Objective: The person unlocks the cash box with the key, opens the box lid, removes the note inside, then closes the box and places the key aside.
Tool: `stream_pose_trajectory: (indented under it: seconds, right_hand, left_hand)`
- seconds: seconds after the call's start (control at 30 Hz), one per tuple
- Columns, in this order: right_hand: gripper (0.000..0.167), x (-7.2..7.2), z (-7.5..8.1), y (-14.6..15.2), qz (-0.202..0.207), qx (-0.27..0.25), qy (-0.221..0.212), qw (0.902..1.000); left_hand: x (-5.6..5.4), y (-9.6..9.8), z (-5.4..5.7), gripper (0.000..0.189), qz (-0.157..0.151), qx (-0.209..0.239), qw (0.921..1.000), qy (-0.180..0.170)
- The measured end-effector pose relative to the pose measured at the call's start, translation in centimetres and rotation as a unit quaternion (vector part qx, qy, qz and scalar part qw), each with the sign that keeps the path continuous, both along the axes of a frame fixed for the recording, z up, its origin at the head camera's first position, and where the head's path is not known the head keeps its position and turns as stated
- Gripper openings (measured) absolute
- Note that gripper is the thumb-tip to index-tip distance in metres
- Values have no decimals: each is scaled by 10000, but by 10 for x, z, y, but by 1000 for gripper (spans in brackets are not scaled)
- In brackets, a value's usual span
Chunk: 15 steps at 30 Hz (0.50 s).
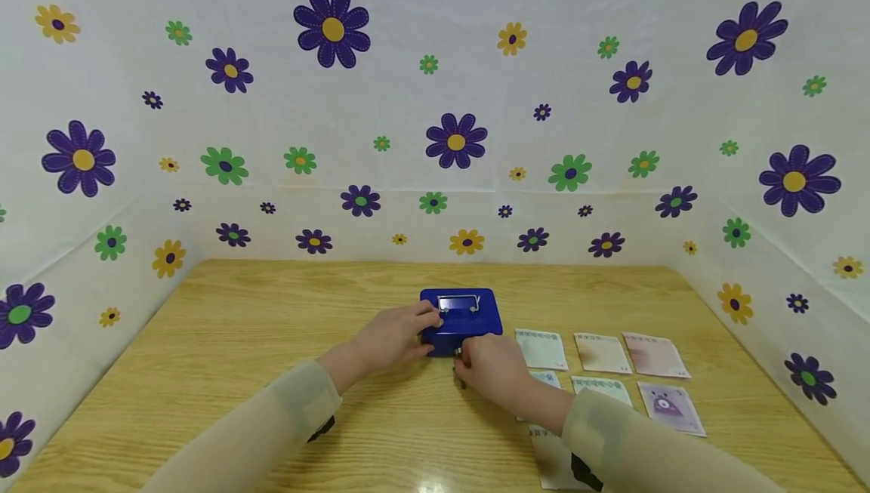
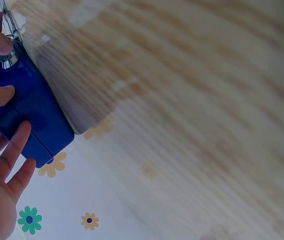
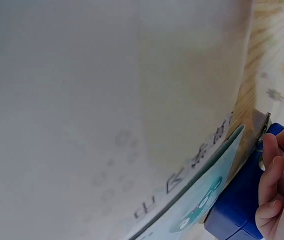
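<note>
A blue metal cash box (image 1: 479, 323) with a silver folding handle (image 1: 458, 303) on its lid sits closed on the table. My left hand (image 1: 394, 336) holds the box at its left end, fingers on the lid and thumb low by the front. In the left wrist view a round silver lock (image 2: 10, 61) shows on the front face. At that lock, my right hand (image 1: 496, 368) pinches a small key, mostly covered by the fingers. Another key (image 3: 267, 121) hangs with it, seen in the right wrist view beside the curled fingers.
Several paper cards or notes lie in rows right of the box, among them a pinkish one (image 1: 655, 355) and a purple one with a cartoon figure (image 1: 671, 408). The wooden table (image 1: 272, 342) meets a flower-printed cloth (image 1: 381, 100) at the back and sides.
</note>
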State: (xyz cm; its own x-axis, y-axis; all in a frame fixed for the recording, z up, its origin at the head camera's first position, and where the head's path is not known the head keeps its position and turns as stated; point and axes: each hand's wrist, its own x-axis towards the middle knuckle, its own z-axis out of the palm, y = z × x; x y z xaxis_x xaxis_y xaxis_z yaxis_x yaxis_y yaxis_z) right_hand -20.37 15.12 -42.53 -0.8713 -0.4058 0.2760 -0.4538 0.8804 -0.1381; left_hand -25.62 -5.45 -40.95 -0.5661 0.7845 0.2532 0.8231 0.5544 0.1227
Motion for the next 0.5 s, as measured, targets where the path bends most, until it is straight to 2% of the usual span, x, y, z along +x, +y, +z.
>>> stream_pose_trajectory:
  seconds: [0.5]
  right_hand:
    - [45,4,-4,-1,-335,-690,-489,9959]
  left_hand:
    - [-1,0,-3,33,-13,82,9999,141]
